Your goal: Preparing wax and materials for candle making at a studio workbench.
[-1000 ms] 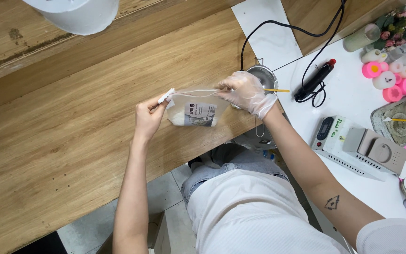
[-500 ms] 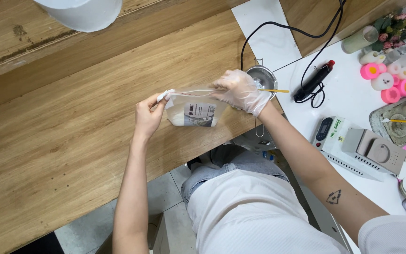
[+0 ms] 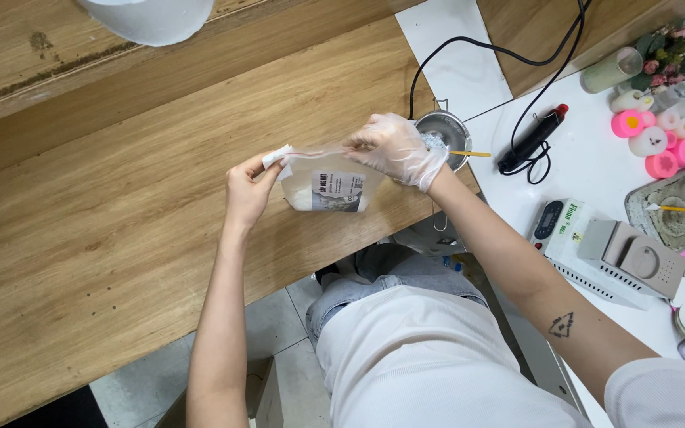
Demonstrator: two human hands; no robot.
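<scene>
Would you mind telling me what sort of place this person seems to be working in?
Probably a small home craft workspace for candle making. Finished candles in pink and white sit on the white table, beside a small metal pot, a digital scale and a black corded tool. Both hands hold a plastic pouch.

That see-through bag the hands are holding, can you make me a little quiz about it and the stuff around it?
1. True or false: both hands wear a glove.
2. Which hand pinches the clear pouch at its top corner: A) left hand, B) right hand, C) neither?
3. What lies across the small metal pot beside the gloved hand?

Key:
1. False: only the right hand wears a thin clear glove; the left is bare.
2. A. The right hand grips the top edge farther along.
3. A thin yellow stick.
</scene>
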